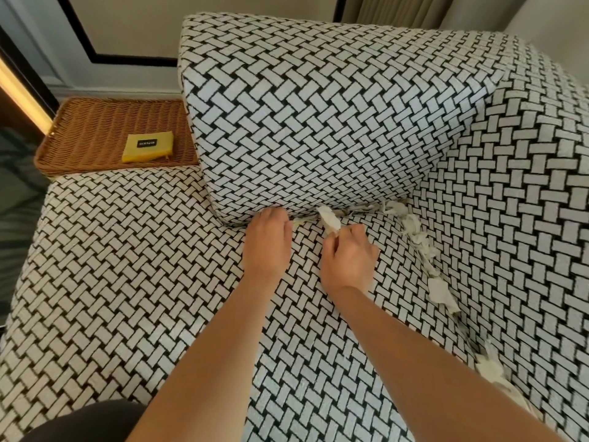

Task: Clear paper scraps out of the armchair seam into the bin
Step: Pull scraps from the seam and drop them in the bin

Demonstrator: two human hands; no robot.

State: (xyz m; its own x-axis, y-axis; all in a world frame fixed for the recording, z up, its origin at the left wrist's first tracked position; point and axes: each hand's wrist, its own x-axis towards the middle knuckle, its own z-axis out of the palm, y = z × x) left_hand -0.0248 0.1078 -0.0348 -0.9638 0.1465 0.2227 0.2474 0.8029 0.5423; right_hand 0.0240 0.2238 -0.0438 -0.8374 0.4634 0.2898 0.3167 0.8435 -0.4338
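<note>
The armchair seat point(143, 266) and back cushion point(318, 122) wear a black-and-white woven pattern. White paper scraps point(414, 231) are stuffed along the seam between seat and back and down the seam by the right arm. My right hand point(349, 260) pinches one white scrap point(330, 220) that sticks up from the back seam. My left hand point(269, 240) lies palm down on the seat, its fingertips at the seam under the back cushion, beside a thin yellowish strip point(302, 221). No bin is in view.
A brown wicker tray point(83, 138) stands left of the back cushion with a yellow packet point(148, 146) in it. The armchair's right arm point(526, 186) rises beside the seam. More scraps point(441, 291) lie lower along that seam, toward the front edge.
</note>
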